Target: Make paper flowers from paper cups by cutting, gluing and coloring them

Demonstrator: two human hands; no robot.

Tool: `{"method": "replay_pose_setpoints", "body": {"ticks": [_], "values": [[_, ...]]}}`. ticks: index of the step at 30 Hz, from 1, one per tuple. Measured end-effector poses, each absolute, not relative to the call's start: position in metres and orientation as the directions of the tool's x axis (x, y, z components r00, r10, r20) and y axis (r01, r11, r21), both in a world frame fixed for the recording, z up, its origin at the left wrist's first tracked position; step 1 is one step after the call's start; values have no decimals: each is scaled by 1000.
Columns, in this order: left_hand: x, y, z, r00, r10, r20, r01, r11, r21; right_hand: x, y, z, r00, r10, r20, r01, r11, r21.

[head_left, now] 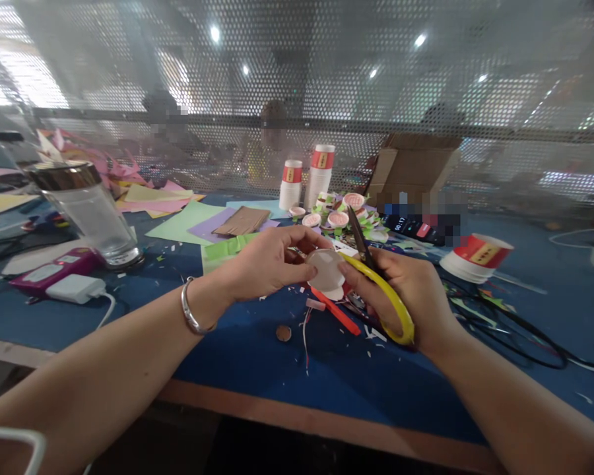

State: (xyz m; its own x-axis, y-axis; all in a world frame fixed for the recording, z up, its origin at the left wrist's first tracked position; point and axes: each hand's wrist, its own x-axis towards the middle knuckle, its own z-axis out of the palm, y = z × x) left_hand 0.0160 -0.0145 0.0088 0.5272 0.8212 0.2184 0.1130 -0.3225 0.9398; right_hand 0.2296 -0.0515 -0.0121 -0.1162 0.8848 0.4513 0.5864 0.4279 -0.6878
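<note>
My left hand (277, 260), with a silver bangle at the wrist, pinches the left side of a pale round disc (327, 270). On the disc's right edge rest the thumb and finger of my right hand (400, 290). Yellow-handled scissors (400, 310) are also in my right hand, their dark blades pointing up and away from the disc. Below the hands, a red pen-like stick (344, 318) lies on the blue table. A small brown disc (284, 333) and thin wires (305, 336) lie nearer the front edge.
Stacked paper cups (321, 175) stand behind a pile of decorated discs (337, 220). At left are a glass bottle (99, 218), a purple power strip (54, 267) and coloured paper (183, 224). A phone (416, 226), cups (478, 257) and black cables (519, 330) lie at right.
</note>
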Motion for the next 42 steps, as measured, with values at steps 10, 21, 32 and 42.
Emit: {"method": "replay_pose_setpoints", "body": {"ticks": [10,21,32,42], "values": [[19,-18,12,521,847,106,-181,-12,983,224,-53,-2,-34,971,237,309,236,-921],[27,-20,8,564,825,-29,-258,210,943,221,-51,-3,-78,988,137,136,146,-980],[23,-15,0,618,784,66,-256,121,959,222,-49,-7,-101,988,115,61,122,-991],[21,-13,3,554,815,167,-313,18,949,224,-53,-4,-140,978,153,31,159,-987]]}}
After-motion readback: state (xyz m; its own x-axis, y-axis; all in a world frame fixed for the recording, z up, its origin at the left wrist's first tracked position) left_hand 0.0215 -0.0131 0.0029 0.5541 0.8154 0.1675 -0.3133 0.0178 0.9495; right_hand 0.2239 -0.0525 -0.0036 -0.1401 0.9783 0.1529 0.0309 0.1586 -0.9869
